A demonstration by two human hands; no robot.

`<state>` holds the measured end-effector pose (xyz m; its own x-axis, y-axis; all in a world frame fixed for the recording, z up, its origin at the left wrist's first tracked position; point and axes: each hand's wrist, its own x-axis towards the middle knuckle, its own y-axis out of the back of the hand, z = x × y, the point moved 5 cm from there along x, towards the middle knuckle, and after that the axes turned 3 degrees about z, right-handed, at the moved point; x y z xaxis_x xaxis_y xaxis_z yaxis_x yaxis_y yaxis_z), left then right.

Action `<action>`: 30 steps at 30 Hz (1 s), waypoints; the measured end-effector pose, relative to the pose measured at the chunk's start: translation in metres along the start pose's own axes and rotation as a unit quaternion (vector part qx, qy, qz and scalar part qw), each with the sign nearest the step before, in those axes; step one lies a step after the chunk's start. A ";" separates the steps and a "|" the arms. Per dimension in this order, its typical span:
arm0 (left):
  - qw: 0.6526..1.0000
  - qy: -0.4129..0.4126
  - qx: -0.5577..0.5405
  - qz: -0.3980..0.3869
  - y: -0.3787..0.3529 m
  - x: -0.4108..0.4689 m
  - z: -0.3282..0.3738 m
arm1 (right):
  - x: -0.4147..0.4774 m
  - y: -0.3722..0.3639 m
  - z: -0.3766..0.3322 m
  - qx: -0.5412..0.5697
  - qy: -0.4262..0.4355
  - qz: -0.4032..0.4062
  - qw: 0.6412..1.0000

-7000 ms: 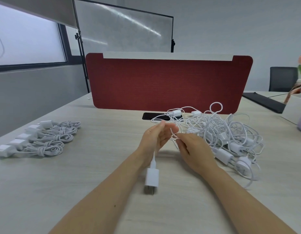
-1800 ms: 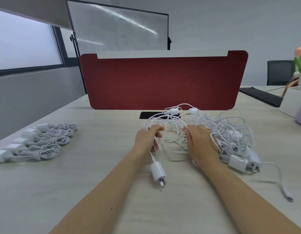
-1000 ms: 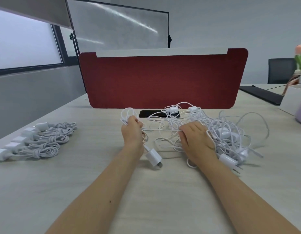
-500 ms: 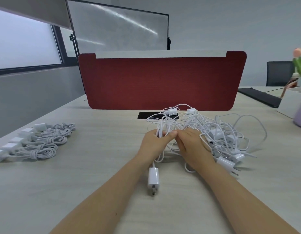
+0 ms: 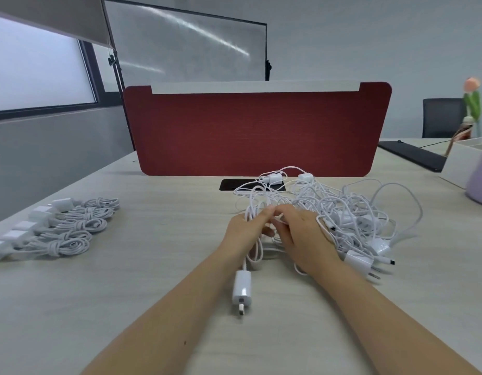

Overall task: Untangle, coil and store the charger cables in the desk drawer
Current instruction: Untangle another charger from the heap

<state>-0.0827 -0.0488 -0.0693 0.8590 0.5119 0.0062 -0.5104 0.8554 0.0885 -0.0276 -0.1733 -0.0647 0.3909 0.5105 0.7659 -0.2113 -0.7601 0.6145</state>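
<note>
The left grip [image 5: 242,230], a bare hand, was closed round a few loops of one white cable [image 5: 251,210]. That cable's plug [image 5: 242,289] lay on the surface [image 5: 153,307] just in front of the left wrist, with its pins pointing back at the person. So the cable ran straight from near to far.

The right grip [image 5: 306,235] met the left one fingertip to fingertip. It looked like it pinched the same cable, but the fingers were blurry, so I was not sure.

The big tangle [image 5: 350,215] sat to the right, touching the right grip and reaching past it. So the rest of the cable had to come out from the right side, and the right grip was the nearer one to pull it loose.

Well off to the left lay a row of coiled cables [image 5: 72,231], already neat. I saw no drawer.
</note>
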 end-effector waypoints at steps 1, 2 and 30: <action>1.000 0.008 -0.012 0.007 0.000 0.000 0.000 | -0.001 -0.001 0.000 0.004 -0.008 -0.014 1.000; 0.999 0.017 -0.028 0.015 0.000 0.000 0.000 | -0.002 -0.002 -0.001 0.007 -0.012 -0.024 1.000; 0.975 0.093 -0.195 0.049 0.042 0.026 -0.002 | 0.003 0.016 0.040 -0.099 -0.099 0.100 0.985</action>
<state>-0.0817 0.0006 -0.0677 0.8018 0.5670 -0.1887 -0.5971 0.7480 -0.2897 0.0060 -0.2002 -0.0604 0.4872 0.2551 0.8352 -0.4654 -0.7334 0.4955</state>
